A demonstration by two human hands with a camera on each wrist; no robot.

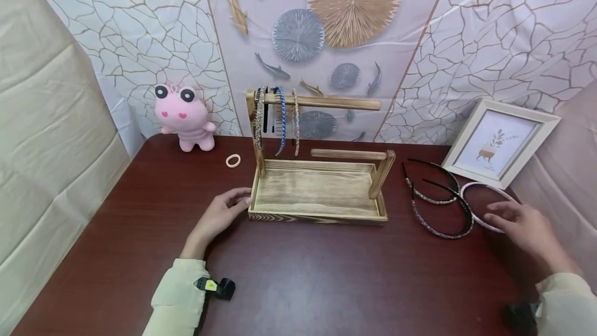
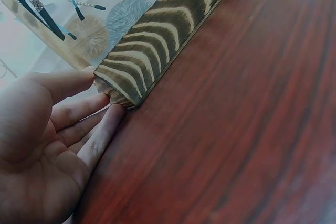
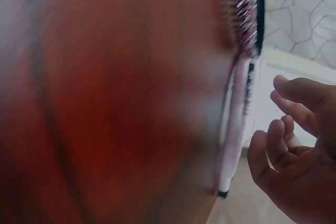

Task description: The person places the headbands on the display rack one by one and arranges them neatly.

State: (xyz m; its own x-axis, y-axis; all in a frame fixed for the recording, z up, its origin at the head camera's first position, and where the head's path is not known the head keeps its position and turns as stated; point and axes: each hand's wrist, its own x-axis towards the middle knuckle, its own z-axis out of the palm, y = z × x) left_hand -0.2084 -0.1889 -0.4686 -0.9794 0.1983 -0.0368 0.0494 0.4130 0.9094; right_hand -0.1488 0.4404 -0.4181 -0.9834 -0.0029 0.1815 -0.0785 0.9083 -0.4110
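At the left end of a wooden headband stand (image 1: 317, 218), my left hand (image 1: 223, 215) touches the tray base. In the left wrist view its thumb and fairly straight fingers (image 2: 100, 135) rest against the striped corner of the tray (image 2: 152, 45). My right hand (image 1: 527, 227) hovers over the pale pink headband (image 1: 489, 225) at the right, loosely bent and holding nothing. The right wrist view has the hand (image 3: 299, 145) apart from that headband (image 3: 236, 124). Two dark beaded headbands (image 1: 440, 233) lie left of it. On the upper bar hang a blue headband (image 1: 282, 123) and beaded ones (image 1: 296, 121).
A framed picture (image 1: 499, 141) leans at the back right, behind the headbands. A pink plush toy (image 1: 184, 115) sits at the back left, with a small pale ring (image 1: 233, 161) near it. The stand's lower bar (image 1: 347, 154) points left. A patterned cloth hangs behind the table.
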